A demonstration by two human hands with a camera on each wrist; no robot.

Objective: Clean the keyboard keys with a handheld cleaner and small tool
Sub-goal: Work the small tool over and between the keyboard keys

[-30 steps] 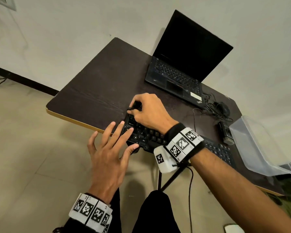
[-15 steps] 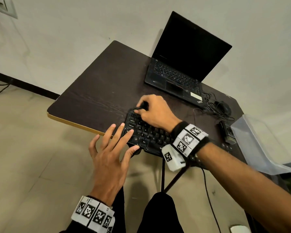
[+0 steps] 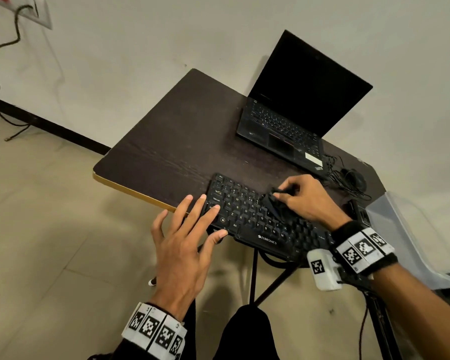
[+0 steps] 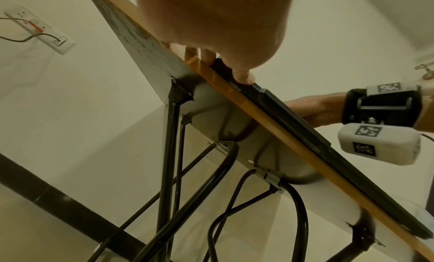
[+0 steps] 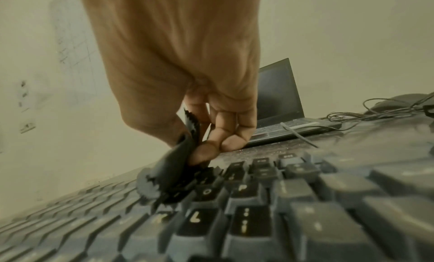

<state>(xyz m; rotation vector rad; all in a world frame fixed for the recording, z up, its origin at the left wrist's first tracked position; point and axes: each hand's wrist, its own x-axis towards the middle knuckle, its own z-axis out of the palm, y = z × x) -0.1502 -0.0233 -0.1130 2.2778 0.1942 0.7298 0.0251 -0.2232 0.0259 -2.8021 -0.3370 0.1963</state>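
Note:
A black keyboard (image 3: 247,214) lies along the near edge of the dark table (image 3: 172,149). My left hand (image 3: 192,229) rests with straight fingers on the keyboard's left end, thumb at its front edge (image 4: 244,76). My right hand (image 3: 304,196) pinches a small dark cloth with a zigzag edge (image 3: 273,201) and drags it over the middle keys. In the right wrist view the cloth (image 5: 173,171) touches the keys (image 5: 234,191) near the O and L, held between thumb and fingers (image 5: 225,136).
An open black laptop (image 3: 291,110) stands at the table's far side. A mouse with a tangled cable (image 3: 353,178) lies to its right. A clear plastic box (image 3: 405,229) sits at the right end. Folding metal legs (image 4: 173,154) run under the table.
My right hand with the cloth has moved rightwards along the keyboard, from its left end to the middle keys. The left hand has stayed on the left end.

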